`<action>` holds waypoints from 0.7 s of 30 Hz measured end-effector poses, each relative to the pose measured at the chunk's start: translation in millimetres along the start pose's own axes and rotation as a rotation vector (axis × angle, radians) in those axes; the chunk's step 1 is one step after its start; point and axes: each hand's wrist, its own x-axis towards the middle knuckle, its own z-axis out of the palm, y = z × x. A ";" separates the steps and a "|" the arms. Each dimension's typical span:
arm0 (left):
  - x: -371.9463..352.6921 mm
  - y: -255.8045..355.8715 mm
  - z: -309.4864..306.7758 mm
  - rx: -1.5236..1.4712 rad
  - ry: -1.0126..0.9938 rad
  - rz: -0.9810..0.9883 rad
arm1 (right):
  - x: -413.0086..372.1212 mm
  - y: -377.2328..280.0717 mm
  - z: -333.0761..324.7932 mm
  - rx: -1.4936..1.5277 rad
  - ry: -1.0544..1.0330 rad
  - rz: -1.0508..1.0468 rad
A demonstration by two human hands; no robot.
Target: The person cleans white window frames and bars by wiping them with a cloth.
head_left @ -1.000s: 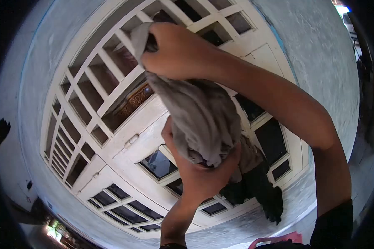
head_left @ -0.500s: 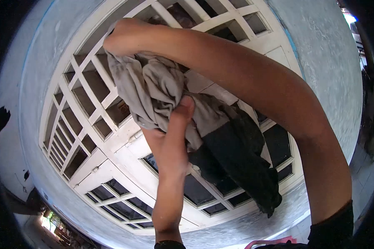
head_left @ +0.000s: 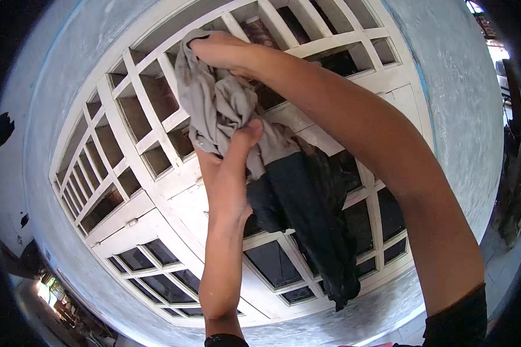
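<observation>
A crumpled cloth, grey in its upper part with a long black lower part, hangs in front of a white wooden door and lattice. My left hand grips its grey bunch from below, thumb pressed over a fold. Higher up, my right hand is closed on the top of the grey cloth, close to the lattice bars. The right fingers are mostly covered by fabric. The black end dangles free toward the lower right, in front of the door panes.
White doors with dark glass panes stand below the lattice. Small metal hinges show on the frame. Grey-blue plaster wall surrounds the woodwork. A bright opening lies at the lower left.
My right hand has shifted right along the lattice with the cloth. The black hanging end has swung left and hangs straighter. The view has turned slightly.
</observation>
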 end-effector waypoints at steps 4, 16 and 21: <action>0.3 -5.8 -3.3 0.004 -0.010 -0.013 | 2.9 0.5 3.2 -0.312 0.098 -0.054; -18.5 -2.6 -8.3 0.175 -0.127 0.046 | -28.4 -26.3 -8.1 -0.748 0.058 -0.189; -32.2 -5.7 0.6 0.126 -0.200 0.083 | -34.9 -24.8 -9.5 -0.736 -0.197 -0.245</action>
